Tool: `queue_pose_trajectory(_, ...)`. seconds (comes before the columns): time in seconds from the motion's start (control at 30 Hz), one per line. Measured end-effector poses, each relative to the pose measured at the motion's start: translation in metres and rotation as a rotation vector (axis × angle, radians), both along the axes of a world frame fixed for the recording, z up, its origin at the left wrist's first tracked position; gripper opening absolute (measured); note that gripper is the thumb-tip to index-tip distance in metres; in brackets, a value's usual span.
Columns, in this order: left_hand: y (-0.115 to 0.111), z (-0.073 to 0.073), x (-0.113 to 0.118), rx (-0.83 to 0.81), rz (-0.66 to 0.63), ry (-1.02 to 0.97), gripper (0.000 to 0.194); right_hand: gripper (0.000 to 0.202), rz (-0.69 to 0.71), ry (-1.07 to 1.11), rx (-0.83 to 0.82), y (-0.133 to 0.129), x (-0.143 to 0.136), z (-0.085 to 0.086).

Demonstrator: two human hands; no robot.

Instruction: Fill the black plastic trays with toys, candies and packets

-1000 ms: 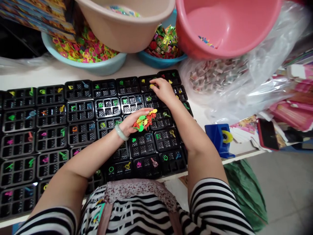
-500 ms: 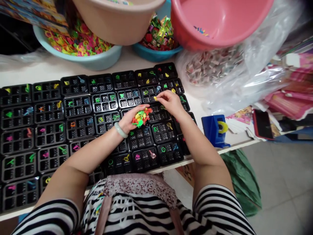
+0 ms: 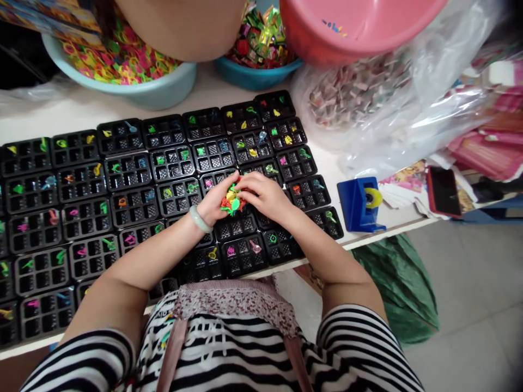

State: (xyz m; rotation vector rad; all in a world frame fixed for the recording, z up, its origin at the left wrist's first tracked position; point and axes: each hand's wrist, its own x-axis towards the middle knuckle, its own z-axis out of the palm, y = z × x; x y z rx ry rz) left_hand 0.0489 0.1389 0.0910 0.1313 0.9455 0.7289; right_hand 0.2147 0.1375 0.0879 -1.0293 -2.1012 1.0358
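A heap of small red, yellow and green plastic pieces [image 3: 232,200] rests in my left hand [image 3: 213,204], which is cupped around it above the black trays. My right hand [image 3: 263,195] has come in from the right, its bent fingertips touching the heap; whether a piece is pinched between them is too small to tell. Rows of black compartment trays [image 3: 134,204] lie under and around both hands, many with small coloured pieces in some compartments. A yellow piece [image 3: 253,153] lies in a tray just beyond my right hand.
Behind the trays stand a light blue basin [image 3: 163,87] of colourful pieces, a blue basin [image 3: 257,79] of shiny packets, a beige tub [image 3: 183,27] and a pink tub [image 3: 327,49]. At right are plastic bags [image 3: 368,136], a blue tape dispenser [image 3: 356,209] and a phone [image 3: 444,190].
My right hand has moved from the tray at the upper right back to the heap in my left hand. The yellow piece it held now lies in that tray. The view has shifted slightly.
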Motion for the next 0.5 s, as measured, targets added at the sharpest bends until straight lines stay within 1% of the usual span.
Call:
queue_pose_trajectory(0.1, -0.008, 0.0, 0.002, -0.002, -0.023, 0.017, 0.027, 0.01, -0.073, 0.14, -0.095, -0.008, 0.007, -0.006)
queue_pose_trajectory(0.17, -0.013, 0.0, 0.002, -0.007, -0.083, 0.025, 0.028, 0.009, -0.136, 0.283, -0.238, -0.014, 0.015, -0.011)
queue_pose_trajectory(0.23, -0.017, 0.0, 0.001, -0.016, -0.144, 0.022, 0.032, 0.018, -0.209, 0.403, -0.412, -0.018, 0.026, -0.016)
queue_pose_trajectory(0.27, -0.019, 0.001, 0.001, -0.016, -0.164, 0.014, 0.033, 0.022, -0.255, 0.436, -0.476, -0.019, 0.032, -0.019)
queue_pose_trajectory(0.3, -0.02, 0.001, 0.0, -0.013, -0.175, 0.005, 0.034, 0.024, -0.307, 0.443, -0.504, -0.018, 0.038, -0.022)
queue_pose_trajectory(0.33, -0.021, 0.002, 0.0, -0.01, -0.18, -0.004, 0.034, 0.024, -0.365, 0.425, -0.488, -0.015, 0.044, -0.026)
queue_pose_trajectory(0.4, -0.023, 0.004, -0.001, 0.001, -0.18, -0.016, 0.036, 0.017, -0.456, 0.313, -0.351, -0.007, 0.054, -0.033)
queue_pose_trajectory(0.43, -0.023, 0.004, -0.001, 0.007, -0.177, -0.013, 0.037, 0.012, -0.471, 0.231, -0.26, -0.003, 0.057, -0.036)
queue_pose_trajectory(0.5, -0.023, 0.006, 0.0, 0.014, -0.17, 0.007, 0.04, 0.003, -0.433, 0.072, -0.099, 0.003, 0.059, -0.04)
